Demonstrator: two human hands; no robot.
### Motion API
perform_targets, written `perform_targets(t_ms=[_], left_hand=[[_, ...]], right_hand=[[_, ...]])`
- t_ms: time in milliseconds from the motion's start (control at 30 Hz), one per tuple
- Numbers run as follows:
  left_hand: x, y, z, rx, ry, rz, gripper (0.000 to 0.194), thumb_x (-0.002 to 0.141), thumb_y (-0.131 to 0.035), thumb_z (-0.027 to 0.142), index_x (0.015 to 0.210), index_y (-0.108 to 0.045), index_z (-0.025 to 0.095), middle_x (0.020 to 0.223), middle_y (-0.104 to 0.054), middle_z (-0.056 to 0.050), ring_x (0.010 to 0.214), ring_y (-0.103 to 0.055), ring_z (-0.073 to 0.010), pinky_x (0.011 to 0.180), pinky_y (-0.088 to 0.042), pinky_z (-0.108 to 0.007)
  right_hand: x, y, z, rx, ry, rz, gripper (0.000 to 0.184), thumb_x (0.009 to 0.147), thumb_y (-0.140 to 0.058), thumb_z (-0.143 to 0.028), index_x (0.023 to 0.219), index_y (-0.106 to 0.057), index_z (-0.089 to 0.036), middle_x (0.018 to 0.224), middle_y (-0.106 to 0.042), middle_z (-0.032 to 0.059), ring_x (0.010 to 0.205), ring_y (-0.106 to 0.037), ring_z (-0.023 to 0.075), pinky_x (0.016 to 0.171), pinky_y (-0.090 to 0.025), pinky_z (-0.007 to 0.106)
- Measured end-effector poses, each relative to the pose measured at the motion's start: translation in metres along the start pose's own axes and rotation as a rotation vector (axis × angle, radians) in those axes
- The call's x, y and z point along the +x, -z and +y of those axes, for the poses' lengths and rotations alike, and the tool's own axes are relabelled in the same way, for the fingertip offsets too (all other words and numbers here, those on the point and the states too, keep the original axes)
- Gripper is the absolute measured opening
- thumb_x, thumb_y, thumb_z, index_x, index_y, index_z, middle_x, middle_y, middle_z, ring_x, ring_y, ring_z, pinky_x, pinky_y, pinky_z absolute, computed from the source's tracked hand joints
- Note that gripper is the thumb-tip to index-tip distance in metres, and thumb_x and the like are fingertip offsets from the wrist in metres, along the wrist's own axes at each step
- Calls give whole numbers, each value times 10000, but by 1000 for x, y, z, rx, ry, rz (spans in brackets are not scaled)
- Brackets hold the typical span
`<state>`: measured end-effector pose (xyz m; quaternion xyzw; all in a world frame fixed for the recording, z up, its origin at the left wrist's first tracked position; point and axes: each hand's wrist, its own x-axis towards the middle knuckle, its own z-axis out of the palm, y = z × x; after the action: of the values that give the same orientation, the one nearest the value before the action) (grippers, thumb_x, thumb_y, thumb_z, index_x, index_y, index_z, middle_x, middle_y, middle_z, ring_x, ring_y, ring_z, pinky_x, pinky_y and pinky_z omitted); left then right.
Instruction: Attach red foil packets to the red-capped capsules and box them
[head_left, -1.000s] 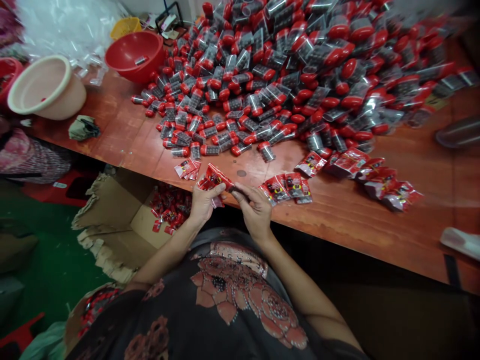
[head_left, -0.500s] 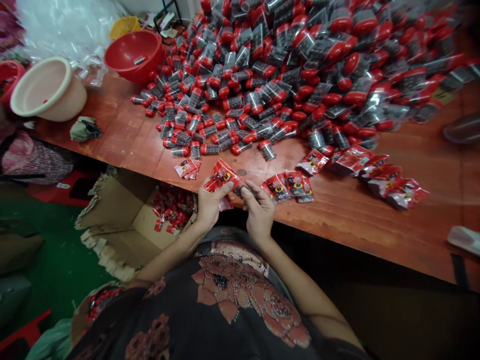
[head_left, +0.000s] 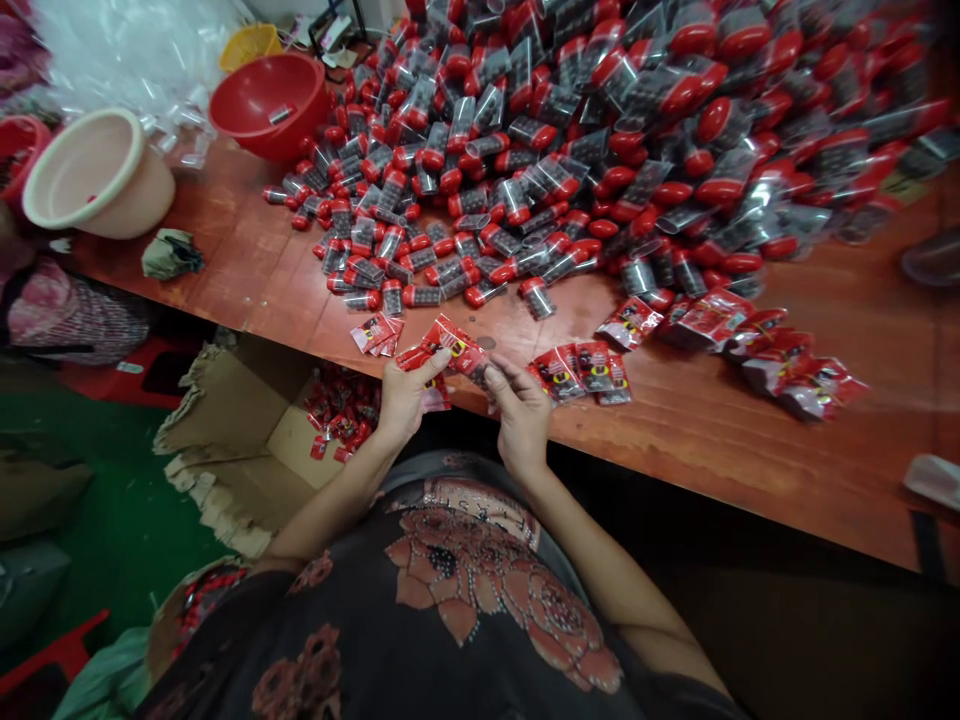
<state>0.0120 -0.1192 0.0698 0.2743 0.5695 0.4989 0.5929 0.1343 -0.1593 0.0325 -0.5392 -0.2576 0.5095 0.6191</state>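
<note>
Head view: the left hand (head_left: 405, 400) pinches red packets (head_left: 456, 347) over the near edge of the table (head_left: 712, 450); the right hand (head_left: 523, 415) pinches one's right end. Loose packets (head_left: 556, 374) lie right, capped tubes (head_left: 540, 180) heaped far.

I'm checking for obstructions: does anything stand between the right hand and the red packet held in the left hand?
Nothing visible does: the right hand is right at one end of the red packet, and the left hand holds the other. The pile of red-capped tubes lies farther back on the table.
</note>
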Motion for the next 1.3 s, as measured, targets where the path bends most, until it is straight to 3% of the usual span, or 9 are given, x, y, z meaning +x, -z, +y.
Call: perform_targets(t_ms=[167, 300, 433, 600, 733, 833, 933, 1300], left_hand=[[0, 2, 2, 85, -64, 34, 325, 606, -829, 377, 808, -694, 161, 691, -700, -16, 526, -634, -144, 456, -508, -239], [-1, 0, 2, 80, -165, 17, 280, 611, -830, 342, 754, -687, 148, 717, -700, -9, 614, -645, -126, 590, -550, -248], [-4, -2, 0, 43, -169, -25, 287, 609, -833, 321, 801, -704, 151, 740, -709, -15, 633, -647, -123, 596, -538, -232], [-6, -1, -4, 40, -104, -18, 324, 582, -843, 335, 813, -707, 154, 725, -711, -17, 621, -658, -145, 570, -536, -246], [-6, 1, -3, 47, -122, -11, 305, 577, -845, 324, 780, -701, 149, 713, -714, -19, 609, -662, -146, 570, -541, -248], [-8, 1, -1, 55, -145, -4, 299, 589, -839, 321, 789, -701, 147, 730, -719, -21, 577, -652, -137, 538, -539, -242], [-10, 2, 1, 90, -138, -15, 303, 598, -833, 337, 794, -701, 148, 722, -714, -19, 539, -634, -133, 485, -526, -240], [-10, 8, -9, 104, -80, -25, 343, 568, -844, 365, 786, -698, 144, 730, -718, -29, 590, -661, -150, 519, -546, -250]], right_hand=[[0, 1, 1, -20, 43, -15, 266, 801, -680, -349, 1051, -707, -261, 977, -710, 13, 745, -624, 120, 634, -531, 266], [1, 2, 3, -46, 14, -25, 271, 815, -662, -355, 1067, -698, -263, 950, -703, 12, 617, -562, 88, 511, -469, 231], [1, 1, 4, -3, -41, -22, 269, 807, -671, -361, 1053, -705, -257, 834, -685, -3, 488, -438, 53, 401, -356, 202], [-2, 0, 4, 4, -41, -28, 296, 793, -681, -370, 1060, -702, -244, 886, -702, 9, 533, -497, 64, 418, -409, 198], [-5, -1, 4, -9, 33, -15, 287, 806, -676, -361, 1066, -698, -243, 982, -720, 19, 736, -638, 125, 645, -564, 280], [-7, -1, 2, -40, 108, -9, 259, 814, -673, -350, 1053, -704, -254, 1016, -722, 15, 894, -665, 161, 844, -566, 357], [-8, 0, 1, -62, 152, -11, 242, 821, -669, -336, 1051, -704, -267, 1024, -722, 12, 951, -660, 164, 912, -541, 370], [-11, -5, 3, 8, -17, 28, 294, 790, -692, -362, 1047, -700, -220, 980, -724, 29, 844, -665, 161, 769, -582, 349]])
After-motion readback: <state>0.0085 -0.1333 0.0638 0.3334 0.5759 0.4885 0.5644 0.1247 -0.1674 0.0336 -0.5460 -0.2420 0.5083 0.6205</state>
